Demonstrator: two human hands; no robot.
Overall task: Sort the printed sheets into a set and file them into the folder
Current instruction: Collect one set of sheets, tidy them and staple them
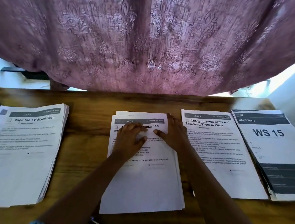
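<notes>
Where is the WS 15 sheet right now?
In the head view, the WS 15 stack lies far right on the table, beside the Charging Small Items stack.

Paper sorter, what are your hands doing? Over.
Left hand and right hand flat, pressing middle stack of white printed sheets. Three other paper stacks beside it on brown wooden table. Folder not seen.

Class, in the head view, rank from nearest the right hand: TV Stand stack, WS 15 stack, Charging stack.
1. Charging stack, just right of the right hand.
2. WS 15 stack, far right.
3. TV Stand stack, far left.
</notes>
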